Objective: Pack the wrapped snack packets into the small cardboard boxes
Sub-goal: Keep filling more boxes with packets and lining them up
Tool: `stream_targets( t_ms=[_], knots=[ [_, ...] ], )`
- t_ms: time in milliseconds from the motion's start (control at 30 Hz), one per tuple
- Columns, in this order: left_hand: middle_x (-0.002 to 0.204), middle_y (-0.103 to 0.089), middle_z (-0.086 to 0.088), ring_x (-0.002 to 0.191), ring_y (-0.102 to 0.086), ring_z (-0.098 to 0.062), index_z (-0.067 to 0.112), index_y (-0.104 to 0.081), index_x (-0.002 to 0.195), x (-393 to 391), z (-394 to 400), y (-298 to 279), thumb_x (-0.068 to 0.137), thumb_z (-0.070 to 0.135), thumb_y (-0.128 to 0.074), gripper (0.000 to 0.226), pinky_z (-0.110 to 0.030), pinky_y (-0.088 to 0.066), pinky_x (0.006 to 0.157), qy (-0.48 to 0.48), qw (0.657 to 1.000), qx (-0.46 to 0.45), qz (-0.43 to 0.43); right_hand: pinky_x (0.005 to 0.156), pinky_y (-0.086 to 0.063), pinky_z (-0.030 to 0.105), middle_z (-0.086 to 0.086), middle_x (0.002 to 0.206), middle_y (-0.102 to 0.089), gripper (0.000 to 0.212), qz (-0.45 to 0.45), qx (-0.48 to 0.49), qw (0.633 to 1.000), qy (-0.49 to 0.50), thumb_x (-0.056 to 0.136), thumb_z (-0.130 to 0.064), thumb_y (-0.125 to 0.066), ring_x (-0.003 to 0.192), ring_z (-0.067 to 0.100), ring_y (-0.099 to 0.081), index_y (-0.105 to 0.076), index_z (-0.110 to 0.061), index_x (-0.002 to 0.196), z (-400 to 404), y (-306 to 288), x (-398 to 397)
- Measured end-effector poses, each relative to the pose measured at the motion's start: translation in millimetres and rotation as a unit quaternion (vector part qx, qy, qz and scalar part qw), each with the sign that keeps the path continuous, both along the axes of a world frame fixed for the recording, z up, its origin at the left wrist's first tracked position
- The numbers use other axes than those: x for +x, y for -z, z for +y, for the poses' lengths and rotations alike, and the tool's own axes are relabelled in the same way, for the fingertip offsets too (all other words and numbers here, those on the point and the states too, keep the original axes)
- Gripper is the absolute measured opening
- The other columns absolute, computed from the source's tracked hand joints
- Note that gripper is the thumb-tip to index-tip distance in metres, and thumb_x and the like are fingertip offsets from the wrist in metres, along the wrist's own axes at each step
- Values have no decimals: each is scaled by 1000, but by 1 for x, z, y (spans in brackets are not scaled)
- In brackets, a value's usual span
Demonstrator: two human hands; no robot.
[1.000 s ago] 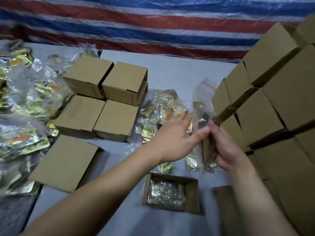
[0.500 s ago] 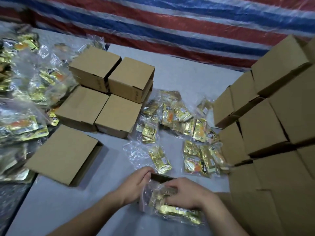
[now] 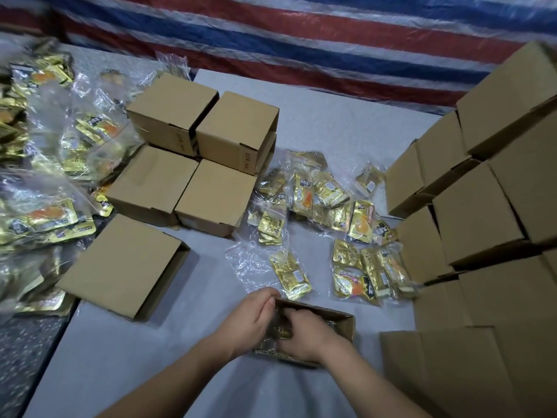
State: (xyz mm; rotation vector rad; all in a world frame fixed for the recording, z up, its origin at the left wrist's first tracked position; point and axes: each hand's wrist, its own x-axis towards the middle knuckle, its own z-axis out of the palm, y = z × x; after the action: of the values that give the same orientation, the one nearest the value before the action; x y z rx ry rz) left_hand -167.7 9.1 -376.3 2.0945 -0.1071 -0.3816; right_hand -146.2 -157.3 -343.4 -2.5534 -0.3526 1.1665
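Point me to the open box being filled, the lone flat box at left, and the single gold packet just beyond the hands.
open box (image 3: 346,325): head view, right cardboard wall.
flat box (image 3: 120,263): head view, middle of its top face.
gold packet (image 3: 294,274): head view, centre of the wrapper.

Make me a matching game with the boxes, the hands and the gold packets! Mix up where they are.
Things:
1. open box
2. four shut boxes
3. box stack
4. loose packets

Places:
A. right edge, piled high
B. under both hands, near the bottom
C. middle of the table, between the boxes
D. left of the middle, set in a square

Pairs: 1-B, 2-D, 3-A, 4-C. The left hand and right hand reach into the open box.
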Motion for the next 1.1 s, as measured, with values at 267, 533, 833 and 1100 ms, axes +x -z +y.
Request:
stream_targets(
  t_ms=[267, 533, 833, 1100],
  knots=[
    [105, -58, 7, 103, -53, -11, 18, -58, 118, -2, 10, -1, 107, 22, -38, 23, -28, -41, 96, -5, 1000, 10, -1, 82, -44, 28, 13, 123, -64, 38, 117, -72, 989, -53, 99, -39, -39, 112, 29, -59, -66, -16, 112, -8, -3, -1],
    [99, -60, 9, 93, -54, 2, 32, -53, 106, -1, 4, -1, 107, 23, -38, 18, -22, -41, 86, -9, 1000, 0, 7, 81, -39, 30, 18, 132, -60, 52, 139, -81, 986, -39, 95, -44, -34, 117, 32, -58, -64, -11, 121, -6, 3, 2],
    [102, -62, 5, 97, -57, -5, 26, -56, 112, -4, 3, -4, 107, 21, -38, 19, -19, -42, 90, -5, 1000, 7, 19, 93, -41, 36, 17, 136, -57, 49, 177, -31, 983, 26, 96, -40, -31, 121, 30, -55, -62, -14, 125, 9, -7, -11],
    [106, -64, 8, 101, -58, -5, 27, -57, 115, 23, -8, -12, 107, 25, -36, 22, -29, -45, 94, 47, 998, 15, 41, 94, -43, 32, -9, 115, -54, 29, -256, 23, 966, 31, 90, -42, -51, 108, 14, -51, -54, -30, 116, -47, -33, 4]
  ],
)
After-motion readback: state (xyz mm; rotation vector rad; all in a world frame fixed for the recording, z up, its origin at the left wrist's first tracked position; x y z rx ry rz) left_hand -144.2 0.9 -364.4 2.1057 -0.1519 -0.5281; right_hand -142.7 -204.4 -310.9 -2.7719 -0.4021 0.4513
